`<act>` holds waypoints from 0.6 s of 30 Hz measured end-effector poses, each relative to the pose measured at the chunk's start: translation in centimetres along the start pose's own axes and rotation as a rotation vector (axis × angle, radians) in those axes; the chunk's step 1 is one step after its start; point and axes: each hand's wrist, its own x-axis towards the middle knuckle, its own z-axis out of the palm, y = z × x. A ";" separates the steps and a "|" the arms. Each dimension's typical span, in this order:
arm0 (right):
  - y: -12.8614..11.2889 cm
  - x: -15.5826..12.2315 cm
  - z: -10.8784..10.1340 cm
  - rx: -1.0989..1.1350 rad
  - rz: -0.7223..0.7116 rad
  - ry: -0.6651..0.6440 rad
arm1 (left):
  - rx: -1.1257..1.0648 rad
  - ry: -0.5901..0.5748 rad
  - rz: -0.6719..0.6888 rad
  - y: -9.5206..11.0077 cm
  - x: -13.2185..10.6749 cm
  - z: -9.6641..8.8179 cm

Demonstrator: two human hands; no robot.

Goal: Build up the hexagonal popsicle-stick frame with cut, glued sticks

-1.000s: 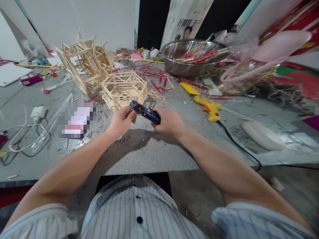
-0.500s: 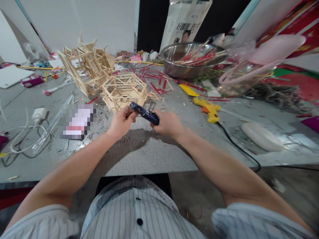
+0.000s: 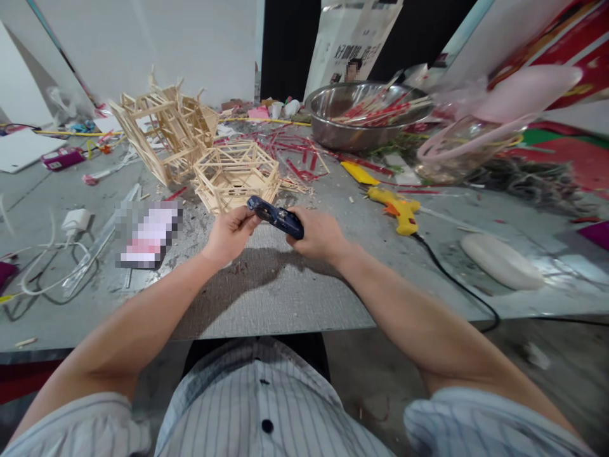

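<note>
Both my hands hold a dark blue hand tool [image 3: 276, 217] just above the grey table [image 3: 266, 292]. My left hand [image 3: 231, 233] pinches its left end with closed fingers. My right hand [image 3: 318, 233] is wrapped round its right end. Right behind the tool stands a small hexagonal frame of pale wooden sticks [image 3: 236, 175]. A bigger tilted stick frame [image 3: 162, 130] rises behind that one.
A yellow glue gun [image 3: 398, 207] with a black cord lies to the right, near a white oval object [image 3: 501, 261]. A steel bowl [image 3: 366, 111] holds red and pale sticks. Red stick scraps litter the table's middle. A white charger with cables [image 3: 71, 222] lies left.
Both hands with the blue tool have stayed almost still; the view has shifted slightly.
</note>
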 end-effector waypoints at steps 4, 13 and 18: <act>0.0 0.0 -0.1 0.010 -0.015 -0.018 | -0.077 -0.056 -0.053 -0.1 0.0 -0.1; -0.7 -0.1 -0.9 -0.042 0.049 -0.112 | -0.134 -0.183 -0.078 0.2 0.4 -0.7; -0.8 -0.1 -1.1 -0.071 0.064 -0.138 | -0.121 -0.205 -0.107 0.5 0.5 -0.8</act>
